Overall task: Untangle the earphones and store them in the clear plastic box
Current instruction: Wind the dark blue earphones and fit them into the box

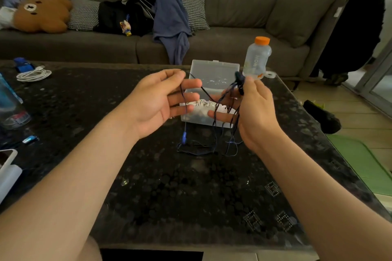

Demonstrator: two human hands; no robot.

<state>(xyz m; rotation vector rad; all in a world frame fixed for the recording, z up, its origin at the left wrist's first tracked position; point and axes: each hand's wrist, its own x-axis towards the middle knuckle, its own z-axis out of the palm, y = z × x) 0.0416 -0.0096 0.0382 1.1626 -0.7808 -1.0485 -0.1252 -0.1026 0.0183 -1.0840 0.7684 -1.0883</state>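
Note:
Dark blue earphones (214, 125) hang tangled between both hands above the black table (169, 186). My left hand (161, 101) pinches one strand between thumb and forefinger, its other fingers straight. My right hand (252, 110) pinches the earbud end of the cord, and several strands drape over its fingers. A blue plug (184, 136) dangles down, and slack cord lies on the table. Behind the hands stands the clear plastic box (212, 74) with its lid up; white earphones (203, 105) lie inside.
A clear bottle with an orange cap (257, 57) and a tape roll (270, 74) stand behind the box. A coiled white cable (34, 74), a blue bottle (10, 104) and a phone (6, 159) lie left. Beyond are a grey sofa (233, 17) and a person (352, 17).

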